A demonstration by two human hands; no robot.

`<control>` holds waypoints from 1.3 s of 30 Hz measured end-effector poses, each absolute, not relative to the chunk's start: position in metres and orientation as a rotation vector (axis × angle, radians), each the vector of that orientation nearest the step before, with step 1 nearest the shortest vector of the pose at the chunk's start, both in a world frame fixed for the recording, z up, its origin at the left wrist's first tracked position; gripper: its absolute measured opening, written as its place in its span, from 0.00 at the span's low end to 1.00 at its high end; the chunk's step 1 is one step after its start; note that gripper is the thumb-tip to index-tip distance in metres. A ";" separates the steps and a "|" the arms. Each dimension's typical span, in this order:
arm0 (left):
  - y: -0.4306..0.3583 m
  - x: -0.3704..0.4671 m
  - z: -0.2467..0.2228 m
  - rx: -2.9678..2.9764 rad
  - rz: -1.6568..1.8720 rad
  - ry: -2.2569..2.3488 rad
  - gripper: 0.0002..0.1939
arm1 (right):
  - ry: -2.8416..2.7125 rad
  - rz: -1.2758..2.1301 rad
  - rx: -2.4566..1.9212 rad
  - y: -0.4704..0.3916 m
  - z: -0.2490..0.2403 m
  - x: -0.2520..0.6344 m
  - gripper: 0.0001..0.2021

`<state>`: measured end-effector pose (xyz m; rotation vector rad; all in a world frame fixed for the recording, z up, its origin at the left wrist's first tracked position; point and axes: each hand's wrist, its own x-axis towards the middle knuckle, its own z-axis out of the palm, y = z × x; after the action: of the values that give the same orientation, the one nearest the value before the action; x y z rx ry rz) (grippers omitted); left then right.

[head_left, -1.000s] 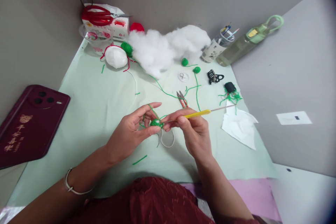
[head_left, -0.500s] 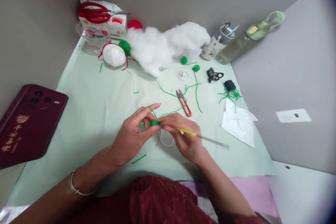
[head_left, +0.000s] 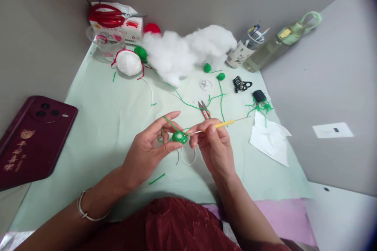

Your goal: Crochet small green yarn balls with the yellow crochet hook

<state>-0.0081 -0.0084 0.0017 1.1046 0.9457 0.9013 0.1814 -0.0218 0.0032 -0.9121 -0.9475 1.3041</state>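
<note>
My left hand (head_left: 147, 145) pinches a small round green crocheted piece (head_left: 179, 137), whose middle shows white. Green yarn (head_left: 172, 123) runs from the piece over my left index finger. My right hand (head_left: 216, 147) is closed on a crochet hook with a yellow handle (head_left: 224, 124); its thin metal tip touches the right edge of the piece. A thin white strand (head_left: 188, 163) loops below the piece. Orange snips (head_left: 204, 110) lie just beyond my right hand, partly hidden by it.
White stuffing (head_left: 173, 57), a white yarn ball (head_left: 129, 62), a pen cup (head_left: 243, 49) and a green bottle (head_left: 271, 49) stand at the back. Small green balls (head_left: 220, 76), a black claw clip (head_left: 242, 84) and white paper (head_left: 269, 139) lie right; a maroon phone-shaped case (head_left: 38, 137) left.
My right hand has turned, and the hook's handle now points up and right. The green piece has tilted, showing its white middle. The yarn over my left finger looks more stretched.
</note>
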 end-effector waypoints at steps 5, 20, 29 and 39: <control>-0.008 -0.008 0.001 1.151 0.896 0.924 0.14 | -0.937 1.345 -0.856 -0.024 0.004 0.181 0.11; -0.008 -0.009 -0.002 1.217 0.891 0.872 0.17 | -1.335 1.054 -0.894 -0.029 0.009 0.194 0.09; -0.008 -0.010 -0.004 1.195 0.888 0.915 0.16 | -1.686 0.688 -0.900 -0.033 0.016 0.192 0.09; -0.008 -0.004 0.005 1.099 0.983 0.998 0.19 | -1.806 0.421 -0.878 -0.039 -0.001 0.194 0.13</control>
<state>-0.0042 -0.0080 0.0055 1.0986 0.9984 0.9829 0.1936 -0.0392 -0.0010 -0.8782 -1.8055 0.4213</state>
